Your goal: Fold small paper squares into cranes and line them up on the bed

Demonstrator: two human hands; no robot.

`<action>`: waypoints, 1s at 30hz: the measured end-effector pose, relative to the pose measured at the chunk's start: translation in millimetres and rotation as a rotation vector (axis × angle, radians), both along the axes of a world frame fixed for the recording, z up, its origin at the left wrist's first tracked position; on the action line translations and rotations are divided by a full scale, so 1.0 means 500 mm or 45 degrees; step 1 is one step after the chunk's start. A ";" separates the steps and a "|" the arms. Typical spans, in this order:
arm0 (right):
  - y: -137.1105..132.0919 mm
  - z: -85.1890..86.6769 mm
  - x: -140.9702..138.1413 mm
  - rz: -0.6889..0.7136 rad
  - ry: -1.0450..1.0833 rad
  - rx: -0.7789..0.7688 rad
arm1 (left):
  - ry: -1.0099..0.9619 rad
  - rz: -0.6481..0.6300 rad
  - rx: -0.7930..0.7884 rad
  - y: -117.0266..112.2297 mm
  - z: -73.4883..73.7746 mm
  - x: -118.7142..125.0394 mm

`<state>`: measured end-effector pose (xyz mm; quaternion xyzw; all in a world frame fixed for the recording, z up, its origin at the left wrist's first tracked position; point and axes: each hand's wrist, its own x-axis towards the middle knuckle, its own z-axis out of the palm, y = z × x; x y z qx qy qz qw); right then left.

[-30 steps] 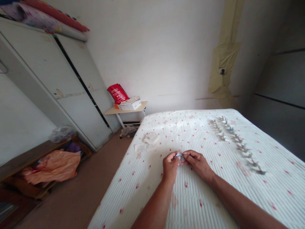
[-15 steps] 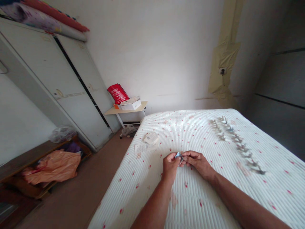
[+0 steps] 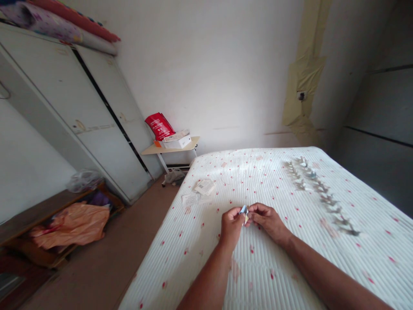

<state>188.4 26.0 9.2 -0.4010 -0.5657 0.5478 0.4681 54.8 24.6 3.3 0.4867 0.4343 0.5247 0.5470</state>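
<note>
Above the middle of the mattress, a small folded piece of printed paper with blue and pale yellow parts is pinched between my two hands. My left hand grips its left side with thumb and fingers closed. From the right, my right hand pinches the other side; its fingertips partly cover the paper. To the right lie two rows of small folded paper figures, mostly grey. Flat squares of printed paper lie beyond my left hand, toward the mattress's left edge.
A small table past the mattress's far left corner holds a red bag and a white box. At left stand a pale cabinet and a low wooden bench with an orange plastic bag.
The folded paper has turned slightly between my fingers, and a pale yellow face now shows. My hands have barely moved.
</note>
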 end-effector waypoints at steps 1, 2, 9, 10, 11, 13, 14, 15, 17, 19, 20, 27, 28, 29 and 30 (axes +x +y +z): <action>-0.002 0.003 -0.002 -0.008 -0.016 0.007 | 0.012 0.001 0.009 -0.001 0.002 -0.001; -0.003 0.005 -0.004 -0.016 -0.032 0.016 | 0.025 0.001 0.012 -0.002 0.003 -0.002; 0.002 -0.018 -0.002 -0.166 -0.250 0.169 | 0.096 -0.056 0.031 0.000 -0.011 -0.005; 0.004 -0.023 -0.001 -0.181 -0.276 0.181 | 0.100 -0.064 0.030 0.001 -0.014 -0.004; 0.005 -0.027 0.000 -0.174 -0.275 0.185 | 0.105 -0.061 0.028 0.002 -0.017 -0.003; 0.008 -0.033 0.001 -0.117 -0.215 0.176 | 0.120 -0.028 0.021 0.004 -0.018 0.000; 0.008 -0.034 0.001 -0.086 -0.176 0.168 | 0.128 -0.010 0.018 0.004 -0.018 0.001; 0.009 -0.035 0.001 -0.063 -0.142 0.161 | 0.138 0.001 0.017 0.004 -0.017 0.002; 0.010 -0.036 0.001 -0.038 -0.099 0.151 | 0.154 0.003 0.019 0.004 -0.014 0.003; 0.010 -0.038 0.001 -0.027 -0.093 0.143 | 0.166 -0.004 0.028 0.004 -0.012 0.004; 0.010 -0.038 0.001 -0.028 -0.098 0.142 | 0.172 -0.008 0.034 0.004 -0.013 0.004; 0.006 -0.035 -0.001 -0.191 -0.351 0.247 | 0.251 -0.015 0.105 0.006 -0.026 0.005; 0.005 -0.033 -0.001 -0.231 -0.416 0.272 | 0.252 -0.021 0.101 0.006 -0.026 0.004; 0.005 -0.031 -0.001 -0.265 -0.472 0.293 | 0.243 -0.034 0.087 0.006 -0.024 0.003; 0.005 -0.029 -0.002 -0.288 -0.515 0.310 | 0.225 -0.051 0.064 0.006 -0.021 0.002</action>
